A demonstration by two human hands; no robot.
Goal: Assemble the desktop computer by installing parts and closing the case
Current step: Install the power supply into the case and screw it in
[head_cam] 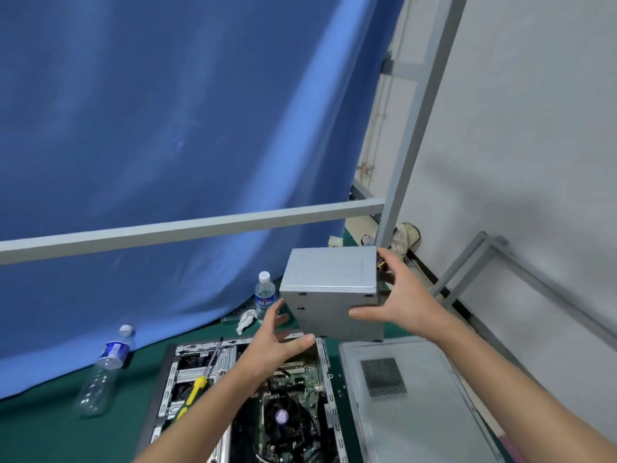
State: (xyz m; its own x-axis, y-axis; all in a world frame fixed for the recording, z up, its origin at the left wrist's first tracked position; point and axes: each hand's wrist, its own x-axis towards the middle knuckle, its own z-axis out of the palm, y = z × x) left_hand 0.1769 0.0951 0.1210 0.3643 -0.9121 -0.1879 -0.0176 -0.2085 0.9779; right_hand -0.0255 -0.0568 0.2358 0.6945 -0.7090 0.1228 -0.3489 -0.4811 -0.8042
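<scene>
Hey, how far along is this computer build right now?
Done: the green motherboard sits in the open grey computer case. In hand: the right hand grips the grey metal box above the case; the left hand is open beside it. Left: seating that box and fitting the perforated grey side panel, lying alongside.

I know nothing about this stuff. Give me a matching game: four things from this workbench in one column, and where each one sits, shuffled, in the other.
Things
1. grey metal box
2. yellow-handled screwdriver
3. nearer bottle
4. side panel

Places
A. lying on its side on the green mat
B. held in the air by the right hand
C. flat, right of the open case
D. resting across the open case

Pairs: 1-B, 2-D, 3-A, 4-C
</scene>
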